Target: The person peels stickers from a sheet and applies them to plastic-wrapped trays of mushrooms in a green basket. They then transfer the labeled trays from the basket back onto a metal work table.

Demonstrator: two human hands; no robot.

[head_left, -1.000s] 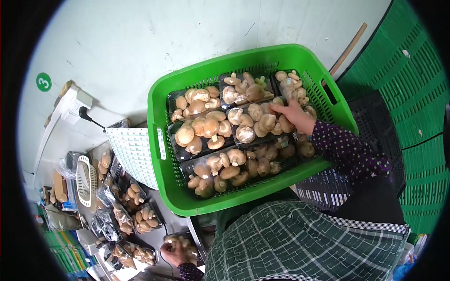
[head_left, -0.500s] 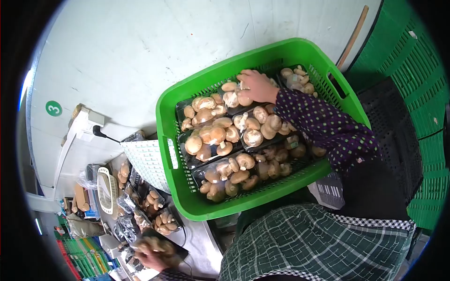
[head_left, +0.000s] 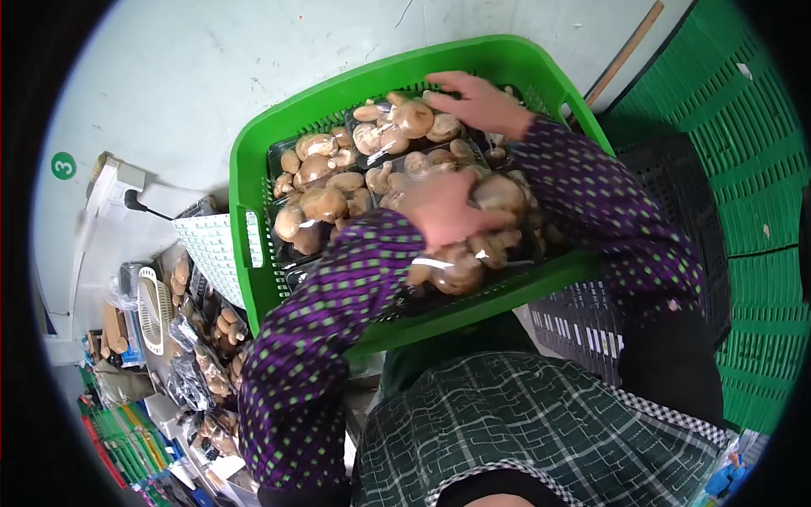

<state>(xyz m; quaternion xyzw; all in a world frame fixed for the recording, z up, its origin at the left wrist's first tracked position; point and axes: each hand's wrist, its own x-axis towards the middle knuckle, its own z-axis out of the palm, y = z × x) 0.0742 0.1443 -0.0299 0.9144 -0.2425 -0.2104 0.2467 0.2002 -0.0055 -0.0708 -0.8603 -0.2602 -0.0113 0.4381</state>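
Head view: mushroom packs (head_left: pixel 395 125) sit inside the green basket (head_left: pixel 245 169). Near its far side, the right hand (head_left: pixel 487 103) has spread fingers. Over its middle is the left hand (head_left: pixel 443 207), too blurry to tell if its fingers grip.

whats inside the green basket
The green basket holds film-wrapped trays of mushrooms. The right hand is at a back tray; the left hand covers part of the middle. What lies beneath the hands and sleeves, and under the trays, cannot be seen.
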